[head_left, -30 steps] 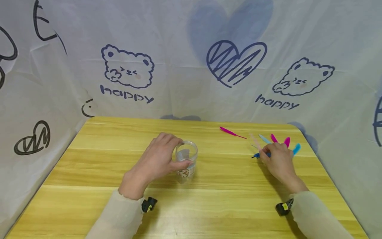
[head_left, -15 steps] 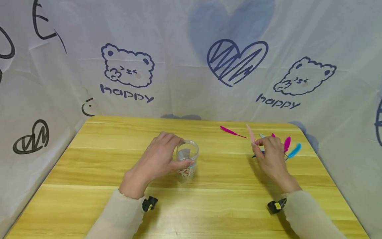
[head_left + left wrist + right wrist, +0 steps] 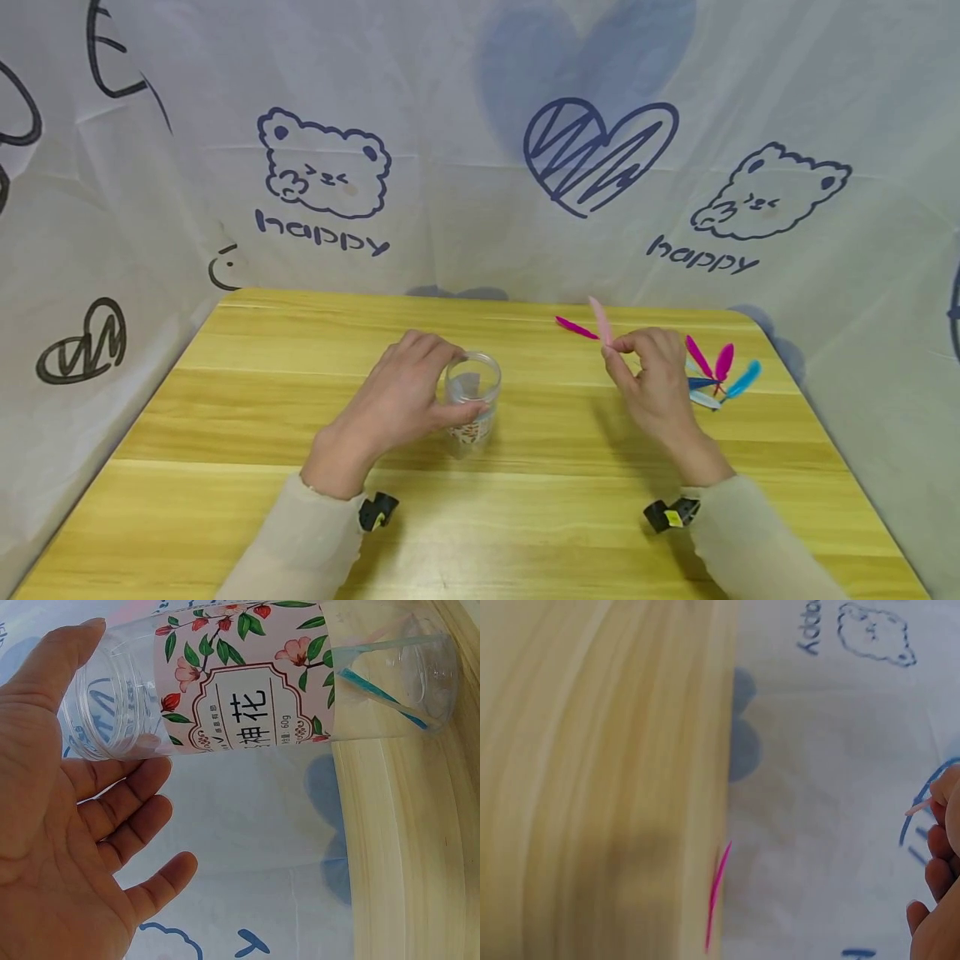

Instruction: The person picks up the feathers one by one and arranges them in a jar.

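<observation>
My left hand [image 3: 390,404] grips a clear plastic jar [image 3: 474,400] near its open mouth, thumb on one side and fingers on the other. In the left wrist view the jar wears a pink floral label [image 3: 244,679], and thin blue and pale pieces [image 3: 382,697] lie in its bottom. It stands upright on the table. My right hand [image 3: 660,387] pinches a pale pink feather [image 3: 600,321] between thumb and fingertips, held above the table with its vane pointing up. Behind that feather lies a magenta feather [image 3: 576,327]. The right wrist view shows only part of the hand, at its right edge.
To the right of my right hand lies a loose group of feathers: two magenta ones [image 3: 723,362], a bright blue one [image 3: 744,380], a dark blue one [image 3: 703,383] and a light blue one [image 3: 705,401]. A printed white cloth [image 3: 465,217] hangs behind the wooden table [image 3: 540,517].
My right hand has lifted the pale pink feather and moved left with it, away from the group, uncovering the dark and light blue feathers. The left hand and jar have stayed put.
</observation>
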The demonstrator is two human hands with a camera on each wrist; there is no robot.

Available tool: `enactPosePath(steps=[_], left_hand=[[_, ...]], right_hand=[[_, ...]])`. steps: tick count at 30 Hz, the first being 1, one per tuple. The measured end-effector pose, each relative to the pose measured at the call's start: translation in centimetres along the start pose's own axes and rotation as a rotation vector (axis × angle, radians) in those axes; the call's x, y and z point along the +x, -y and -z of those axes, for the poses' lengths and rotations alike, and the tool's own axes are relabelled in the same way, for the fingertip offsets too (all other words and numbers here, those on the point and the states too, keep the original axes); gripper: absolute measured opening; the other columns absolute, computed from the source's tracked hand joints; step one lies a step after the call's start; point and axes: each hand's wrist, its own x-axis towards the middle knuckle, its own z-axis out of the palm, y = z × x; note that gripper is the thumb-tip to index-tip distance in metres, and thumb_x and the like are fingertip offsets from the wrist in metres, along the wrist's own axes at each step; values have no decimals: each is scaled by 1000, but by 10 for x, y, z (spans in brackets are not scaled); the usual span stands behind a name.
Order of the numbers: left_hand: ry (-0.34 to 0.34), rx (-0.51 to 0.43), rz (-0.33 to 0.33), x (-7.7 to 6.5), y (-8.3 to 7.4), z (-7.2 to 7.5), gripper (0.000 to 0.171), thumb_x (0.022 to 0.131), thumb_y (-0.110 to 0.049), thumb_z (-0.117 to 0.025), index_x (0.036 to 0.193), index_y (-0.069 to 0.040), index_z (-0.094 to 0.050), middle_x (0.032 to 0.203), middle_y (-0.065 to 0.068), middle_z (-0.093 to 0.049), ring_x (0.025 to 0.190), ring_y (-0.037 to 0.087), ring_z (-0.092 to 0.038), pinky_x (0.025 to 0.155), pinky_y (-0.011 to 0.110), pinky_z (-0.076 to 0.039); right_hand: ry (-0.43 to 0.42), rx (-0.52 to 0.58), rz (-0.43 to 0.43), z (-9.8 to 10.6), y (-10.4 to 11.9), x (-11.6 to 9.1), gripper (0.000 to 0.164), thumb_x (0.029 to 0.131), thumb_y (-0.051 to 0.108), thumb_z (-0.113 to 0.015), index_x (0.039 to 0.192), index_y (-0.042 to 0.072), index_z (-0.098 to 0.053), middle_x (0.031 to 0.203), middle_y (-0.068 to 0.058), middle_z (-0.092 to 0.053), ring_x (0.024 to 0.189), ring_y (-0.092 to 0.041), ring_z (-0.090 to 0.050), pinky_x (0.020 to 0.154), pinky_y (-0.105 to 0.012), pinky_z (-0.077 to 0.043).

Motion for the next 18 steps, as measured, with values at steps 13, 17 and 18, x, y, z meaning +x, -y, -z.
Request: enactPosePath(steps=[13,17,18], left_hand=[[-3,0,-2,1,0,-1,70,87,-61,-80,131,-8,-68,131,6,-67,127,29,-55,111,52,-47],[-13,-6,-7,0,0,-1,70,86,-61,-81,130,-8,-68,130,6,-67,125,29,-55,110,52,-48],[-15,-8,-8,0,0,-1,69,86,-60,-81,130,-8,-68,130,6,-67,125,29,-56,110,52,-48]], right_hand=[[-6,141,-1,-16,50,28,14,87,-7,-77,95,-2,-67,94,-15,-63,95,-37,-48,84,-32,-33],[-11,194,18,-23,64,36,15,86,-9,-77,95,-2,-67,93,-16,-63,94,-37,-49,83,-33,-36],[-9,208,22,-25,68,38,15,85,-9,-77,95,-2,-68,94,-16,-64,94,-37,-50,82,-33,-36]])
